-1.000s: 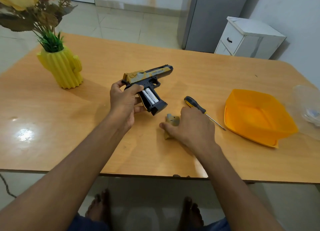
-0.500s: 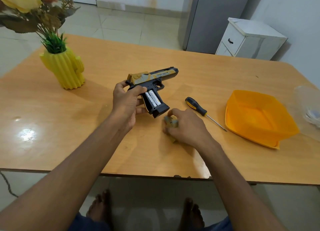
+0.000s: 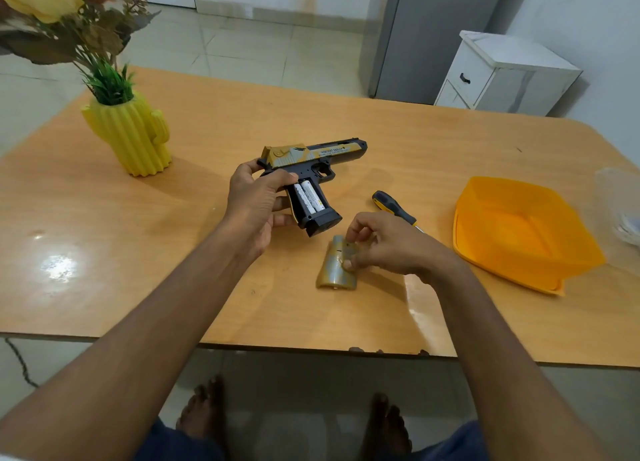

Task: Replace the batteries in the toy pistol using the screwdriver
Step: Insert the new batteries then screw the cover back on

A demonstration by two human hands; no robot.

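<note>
1. Up off the table [image 3: 145, 252], the toy pistol [image 3: 313, 159] sits in the left hand [image 3: 254, 206], whose fingers curl round the back of its grip.
2. Two white batteries [image 3: 308, 196] show in the open grip, just beside those fingertips.
3. Right hand [image 3: 388, 246] pinches the gold cover [image 3: 336, 265] at its upper edge, thumb and fingers curled.
4. Just beyond the right knuckles lies the screwdriver [image 3: 393, 206].

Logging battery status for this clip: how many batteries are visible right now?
2. Both batteries sit side by side in the open compartment of the toy pistol, which the left hand holds. Others may be hidden.
</note>
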